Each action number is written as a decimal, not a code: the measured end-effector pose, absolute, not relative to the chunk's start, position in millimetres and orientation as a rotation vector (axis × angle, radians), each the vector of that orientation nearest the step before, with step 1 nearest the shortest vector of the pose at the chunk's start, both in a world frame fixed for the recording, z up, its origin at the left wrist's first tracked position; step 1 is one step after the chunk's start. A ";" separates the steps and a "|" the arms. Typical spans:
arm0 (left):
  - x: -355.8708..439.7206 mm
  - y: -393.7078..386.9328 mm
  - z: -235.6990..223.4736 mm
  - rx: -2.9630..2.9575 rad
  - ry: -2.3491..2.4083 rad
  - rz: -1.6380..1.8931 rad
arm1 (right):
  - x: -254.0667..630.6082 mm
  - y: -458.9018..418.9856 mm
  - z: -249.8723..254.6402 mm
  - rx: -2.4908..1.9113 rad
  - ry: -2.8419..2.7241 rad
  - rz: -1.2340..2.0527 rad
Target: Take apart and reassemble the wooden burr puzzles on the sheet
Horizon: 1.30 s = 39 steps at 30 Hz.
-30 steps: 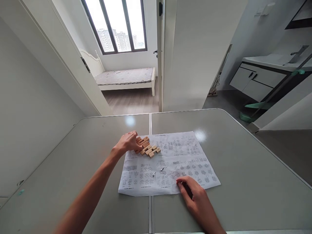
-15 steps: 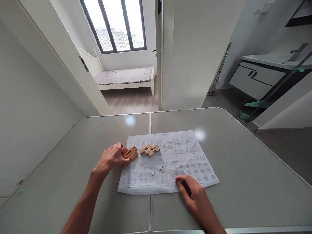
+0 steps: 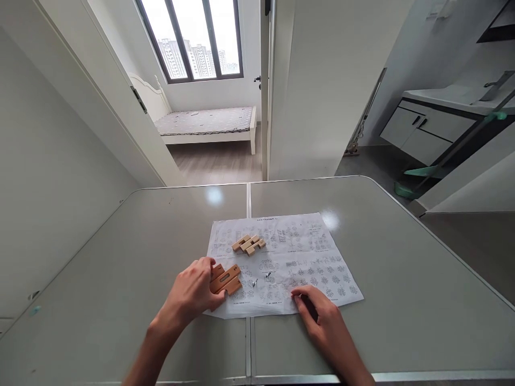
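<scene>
My left hand (image 3: pixel 193 287) grips a group of reddish-brown wooden puzzle pieces (image 3: pixel 226 280) lying side by side, with slots and stamped numbers. Its fingers lie along the far side and the thumb along the near side, covering part of the pieces. Beyond them, several pale wooden puzzle pieces (image 3: pixel 248 245) lie together on a printed instruction sheet (image 3: pixel 277 257). My right hand (image 3: pixel 322 321) rests at the sheet's near edge, fingers curled and thumb close to the index finger. Whatever sits between those fingertips is hidden. Two tiny shiny bits (image 3: pixel 254 283) lie on the sheet between the hands.
The grey folding table (image 3: pixel 402 279) has a metal seam down its middle and a raised metal rim. Past its far edge are a doorway with a bed (image 3: pixel 209 122) and, at right, a washbasin cabinet (image 3: pixel 426 126).
My left hand has brought the brown pieces nearer to me and slightly right, over the sheet's lower left part. The right hand and pale pieces stay in place on the sheet.
</scene>
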<state>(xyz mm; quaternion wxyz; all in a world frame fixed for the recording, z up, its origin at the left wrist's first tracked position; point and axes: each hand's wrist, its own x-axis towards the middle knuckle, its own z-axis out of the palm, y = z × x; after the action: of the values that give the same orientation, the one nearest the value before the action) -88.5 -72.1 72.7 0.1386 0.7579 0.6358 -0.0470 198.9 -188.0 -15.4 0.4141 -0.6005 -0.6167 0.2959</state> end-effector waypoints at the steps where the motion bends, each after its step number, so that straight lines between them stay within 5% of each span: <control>1: -83.1 -75.2 68.9 2.205 1.817 -0.110 | 199.1 -188.3 -15.0 -1.508 -1.553 0.742; 11: -55.2 -101.2 27.5 2.253 1.566 0.417 | 178.3 -182.6 -7.0 -1.345 -1.749 0.657; 29: -63.3 -116.3 6.9 2.344 1.641 0.778 | 172.3 -173.5 -5.8 -1.434 -1.921 0.689; 39: -39.2 -116.3 8.8 2.418 1.474 0.641 | 179.2 -198.4 -2.4 -1.526 -1.768 0.779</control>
<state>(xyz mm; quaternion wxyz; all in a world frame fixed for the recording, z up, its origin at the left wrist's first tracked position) -39.2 -116.3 8.8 0.1186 0.8269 0.5042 0.2191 179.2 -198.4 -2.4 0.3331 -0.5845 -0.6771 0.2982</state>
